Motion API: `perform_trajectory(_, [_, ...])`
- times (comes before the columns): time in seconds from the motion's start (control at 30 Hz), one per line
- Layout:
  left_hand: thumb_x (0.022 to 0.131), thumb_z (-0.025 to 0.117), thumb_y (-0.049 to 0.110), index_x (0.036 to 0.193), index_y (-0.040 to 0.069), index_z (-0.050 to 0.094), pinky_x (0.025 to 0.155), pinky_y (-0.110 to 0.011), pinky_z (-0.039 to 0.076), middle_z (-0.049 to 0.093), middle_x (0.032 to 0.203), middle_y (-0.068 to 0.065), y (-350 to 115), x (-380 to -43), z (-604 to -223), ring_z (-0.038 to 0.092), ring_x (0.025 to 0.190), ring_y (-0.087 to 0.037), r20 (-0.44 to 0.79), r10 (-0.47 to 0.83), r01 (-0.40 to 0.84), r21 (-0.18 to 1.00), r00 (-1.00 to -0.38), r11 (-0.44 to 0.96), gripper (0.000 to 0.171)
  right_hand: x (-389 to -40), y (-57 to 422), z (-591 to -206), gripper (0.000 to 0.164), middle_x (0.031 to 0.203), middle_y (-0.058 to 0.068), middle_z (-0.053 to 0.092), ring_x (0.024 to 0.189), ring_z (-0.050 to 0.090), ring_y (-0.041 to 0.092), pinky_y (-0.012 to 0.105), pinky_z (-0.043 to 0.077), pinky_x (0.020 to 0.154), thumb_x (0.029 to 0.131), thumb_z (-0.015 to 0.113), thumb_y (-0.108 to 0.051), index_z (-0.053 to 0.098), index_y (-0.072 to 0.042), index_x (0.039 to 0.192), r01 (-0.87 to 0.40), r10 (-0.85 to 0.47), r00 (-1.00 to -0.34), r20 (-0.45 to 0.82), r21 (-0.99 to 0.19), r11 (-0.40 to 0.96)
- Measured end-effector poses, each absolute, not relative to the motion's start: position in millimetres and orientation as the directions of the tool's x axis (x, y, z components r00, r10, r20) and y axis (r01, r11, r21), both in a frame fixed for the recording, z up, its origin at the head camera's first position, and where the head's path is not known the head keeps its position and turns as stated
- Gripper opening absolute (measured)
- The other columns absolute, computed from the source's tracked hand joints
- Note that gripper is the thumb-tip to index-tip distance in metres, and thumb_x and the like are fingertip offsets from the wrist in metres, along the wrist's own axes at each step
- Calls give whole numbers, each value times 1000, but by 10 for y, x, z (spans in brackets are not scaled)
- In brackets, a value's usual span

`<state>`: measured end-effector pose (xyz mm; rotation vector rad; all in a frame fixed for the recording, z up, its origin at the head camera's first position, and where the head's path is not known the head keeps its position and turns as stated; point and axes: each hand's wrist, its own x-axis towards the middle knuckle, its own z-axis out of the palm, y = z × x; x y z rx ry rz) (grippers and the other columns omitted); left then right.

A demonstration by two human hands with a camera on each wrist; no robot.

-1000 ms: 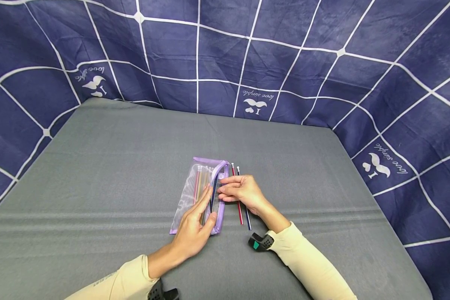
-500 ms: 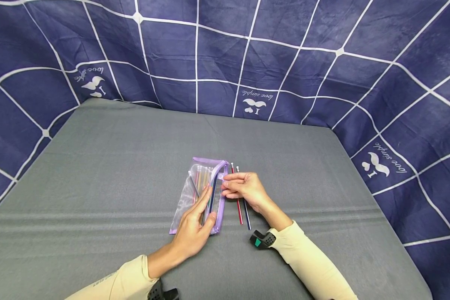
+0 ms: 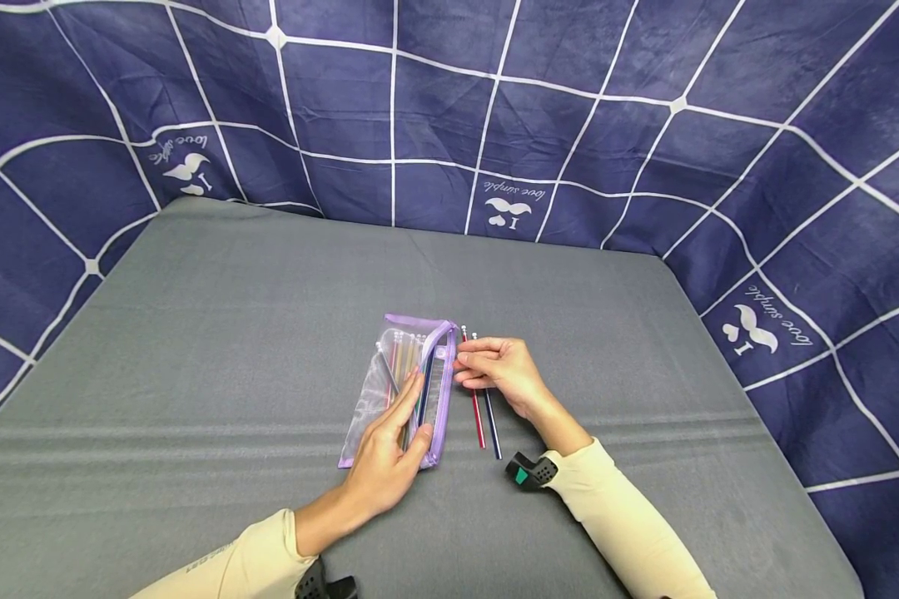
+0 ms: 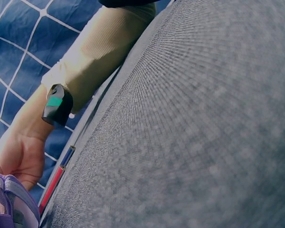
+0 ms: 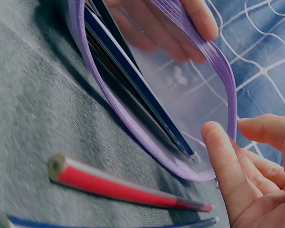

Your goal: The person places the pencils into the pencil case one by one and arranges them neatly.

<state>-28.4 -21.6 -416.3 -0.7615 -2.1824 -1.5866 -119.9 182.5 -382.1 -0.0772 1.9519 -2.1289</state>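
A see-through mesh pencil case (image 3: 370, 399) with purple zip edging lies on the grey surface, several pencils inside. My left hand (image 3: 385, 457) holds it, fingers along the upper panel and thumb at the zip edge, so its mouth gapes to the right. Through that mouth the right wrist view shows a dark blue pencil (image 5: 141, 88) lying lengthwise. My right hand (image 3: 505, 374) hovers just right of the mouth, thumb and fingers loosely bent, holding nothing visible. Beneath it a red pencil (image 3: 479, 426) and a blue pencil (image 3: 494, 426) lie side by side on the surface.
The grey cloth-covered table (image 3: 232, 333) stretches around the case on all sides. A navy curtain (image 3: 449, 108) with white grid lines hangs behind and along both sides. Black wrist devices (image 3: 530, 472) sit at the cuffs of the cream sleeves.
My right hand has drawn back from the case's mouth to the right. A greyish pencil now lies slanted inside the case, at its left. The left hand keeps its place.
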Motion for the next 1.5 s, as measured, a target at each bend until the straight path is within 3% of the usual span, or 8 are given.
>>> perform_trajectory(0.5, [88,61,-4,147,-8,38,118,-38,24,36,154,-21,-212,-289,-4184,33,141,-36,577,216,616,754,-787,228,64,-1287,1995,-3818,33,81,13,72,63,70,16,27,61,60,86,66,9,56,23,114,138,-142,-981,-132,-990,-34])
perform_trajectory(0.8, [88,60,-6,148,-8,37,119,-32,21,34,155,-21,-213,-283,-4179,32,142,-38,567,222,607,765,-793,215,64,-1335,2086,-3856,27,77,11,71,59,68,14,26,60,58,85,67,8,59,21,107,142,-117,-983,-145,-989,30])
perform_trajectory(1.5, [88,60,-6,147,-9,37,118,-38,22,33,155,-20,-213,-276,-4180,31,142,-36,563,224,605,765,-795,222,63,-1347,2137,-3914,22,65,6,68,50,61,9,23,56,47,80,79,-2,66,11,92,166,-86,-975,-205,-929,332])
